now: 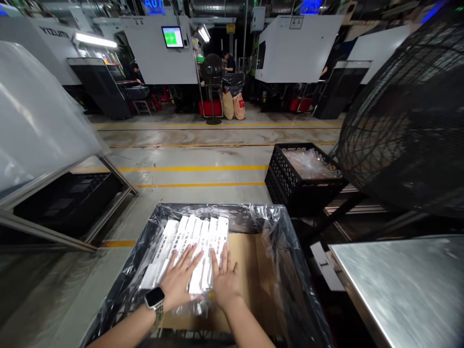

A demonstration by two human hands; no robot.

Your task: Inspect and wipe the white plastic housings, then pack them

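White slotted plastic parts [190,251] under left hand [180,280] and right hand [224,278], fingers flat, spread; plastic-lined crate [290,251], glossy factory floor [188,154].

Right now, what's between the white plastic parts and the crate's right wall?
Head view: bare brown cardboard on the crate floor, then the clear plastic liner. The right hand rests at the white plastic parts' edge.

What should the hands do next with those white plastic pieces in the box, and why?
Probably lift both hands away. The left hand and right hand lie flat, fingers open, on the row of white plastic parts, which already rests against the left side of the plastic-lined crate, on the cardboard sheet.
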